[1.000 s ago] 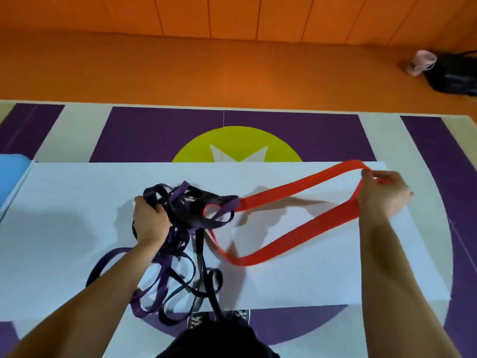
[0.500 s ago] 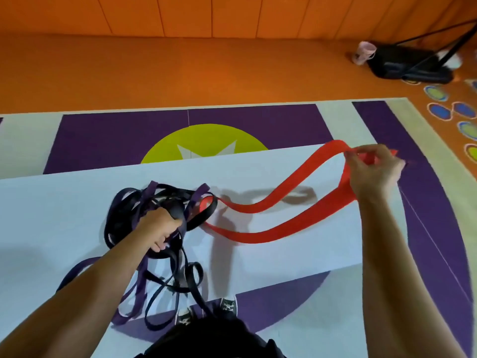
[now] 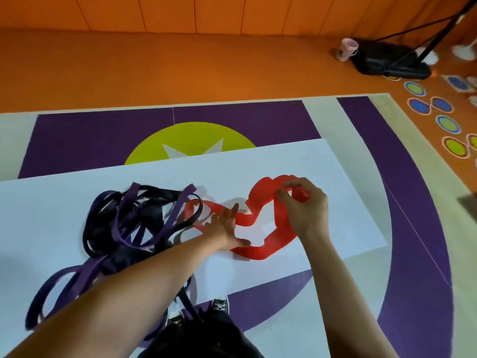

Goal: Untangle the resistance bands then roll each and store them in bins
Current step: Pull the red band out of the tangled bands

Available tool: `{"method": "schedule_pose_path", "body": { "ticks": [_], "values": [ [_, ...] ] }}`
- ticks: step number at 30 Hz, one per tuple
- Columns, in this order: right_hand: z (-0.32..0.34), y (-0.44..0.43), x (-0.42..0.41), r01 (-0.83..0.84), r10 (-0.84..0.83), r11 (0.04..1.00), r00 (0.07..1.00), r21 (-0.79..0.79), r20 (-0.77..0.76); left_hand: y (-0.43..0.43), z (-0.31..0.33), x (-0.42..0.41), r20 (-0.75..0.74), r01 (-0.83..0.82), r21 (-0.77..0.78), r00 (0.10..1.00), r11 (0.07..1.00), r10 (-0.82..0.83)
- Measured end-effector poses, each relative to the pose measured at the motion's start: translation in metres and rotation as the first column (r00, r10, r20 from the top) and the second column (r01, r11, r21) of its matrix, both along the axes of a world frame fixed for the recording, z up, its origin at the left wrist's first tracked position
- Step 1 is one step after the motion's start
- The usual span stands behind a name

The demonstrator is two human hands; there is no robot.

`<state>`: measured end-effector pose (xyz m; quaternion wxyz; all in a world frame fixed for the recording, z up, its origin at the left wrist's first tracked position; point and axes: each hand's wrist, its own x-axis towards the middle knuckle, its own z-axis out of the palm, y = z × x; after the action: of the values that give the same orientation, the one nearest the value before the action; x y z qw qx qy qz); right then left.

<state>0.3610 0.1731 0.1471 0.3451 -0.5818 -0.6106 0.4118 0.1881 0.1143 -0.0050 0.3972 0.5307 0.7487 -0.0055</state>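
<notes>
view: head only, looking down over a white table (image 3: pixel 77 197)
red band (image 3: pixel 271 248): lies slack on the table, right of centre, bunched in wavy folds. Its near end overlaps a dark loop at the tangle's edge; can't tell if it is threaded through.
tangle (image 3: pixel 134 223): purple and black bands heaped left of the red one, with some loops hanging over the near edge
left hand (image 3: pixel 227 228): palm down, fingers straight and spread, pressing the red band's near part, between the tangle and the right hand
right hand (image 3: pixel 307 210): thumb and fingertips pinch the red band's far fold, other fingers curled
bins: not in view
step (guess): freeing the red band from the pile or gathering it to roll; early in the task, nothing rolled
risk 1: if the near end runs through that dark loop, a pull to the right drags the whole tangle and tightens it
risk 2: the folds look twisted, so rolling now locks the twist in and gives a lopsided roll
risk 3: the flat left hand only presses, so the stretchy band can slip out and snap toward the right hand
risk 4: a tug may let the hanging loops pull the pile off the near edge
other: pink cup (image 3: pixel 347 49) on the orange floor, far right
</notes>
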Motion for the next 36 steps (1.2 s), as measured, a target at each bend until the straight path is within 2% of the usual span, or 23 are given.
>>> {"method": "schedule_pose_path", "body": {
  "ticks": [2,4,7,11,14,18,22,26,29,31,33,36],
  "values": [
    [-0.001,-0.005,-0.001,-0.013,0.012,1.0,1.0,-0.012,-0.015,0.005,-0.011,0.006,0.001,0.004,-0.007,1.0,1.0,-0.004],
    [-0.003,-0.006,0.005,0.009,-0.012,0.999,0.998,-0.032,-0.068,0.011,-0.012,0.018,0.074,0.04,0.035,0.996,0.999,-0.042],
    [0.002,0.004,0.016,0.111,-0.115,0.993,0.984,-0.033,-0.138,0.018,-0.006,0.034,0.131,0.185,0.081,0.972,0.979,-0.194],
    [0.009,0.025,0.028,0.246,-0.236,0.968,0.957,0.04,-0.171,-0.003,-0.002,0.05,0.307,0.243,0.033,0.921,0.969,-0.241],
    [0.011,0.038,0.042,0.328,-0.307,0.941,0.93,0.08,-0.203,-0.032,-0.003,0.065,0.287,0.289,0.016,0.916,0.957,-0.282],
    [0.008,0.055,0.057,0.339,-0.322,0.938,0.93,0.072,-0.178,-0.03,-0.012,0.064,0.413,0.081,0.03,0.907,0.996,-0.087],
    [-0.001,0.058,0.076,0.17,-0.17,0.984,0.985,0.043,-0.004,-0.012,0.0,0.056,0.413,-0.163,0.124,0.906,0.979,0.098],
    [-0.008,0.051,0.088,-0.03,0.021,0.998,0.989,0.056,0.149,0.018,0.041,0.054,0.542,-0.504,0.117,0.755,0.856,0.37],
    [-0.03,0.04,0.082,-0.192,0.152,0.977,0.929,0.089,0.338,0.041,0.07,0.057,0.666,-0.624,0.029,0.595,0.781,0.451],
    [-0.051,0.03,0.078,-0.267,0.237,0.963,0.902,0.032,0.362,0.056,0.081,0.065,0.716,-0.662,-0.016,0.516,0.75,0.471],
    [-0.067,0.02,0.078,-0.263,0.25,0.965,0.913,-0.003,0.321,0.073,0.086,0.078,0.73,-0.677,-0.015,0.496,0.736,0.471],
    [-0.075,0.023,0.091,-0.152,0.128,0.986,0.955,0.071,0.268,0.1,0.096,0.1,0.755,-0.687,-0.018,0.467,0.726,0.461]
  ]
}}
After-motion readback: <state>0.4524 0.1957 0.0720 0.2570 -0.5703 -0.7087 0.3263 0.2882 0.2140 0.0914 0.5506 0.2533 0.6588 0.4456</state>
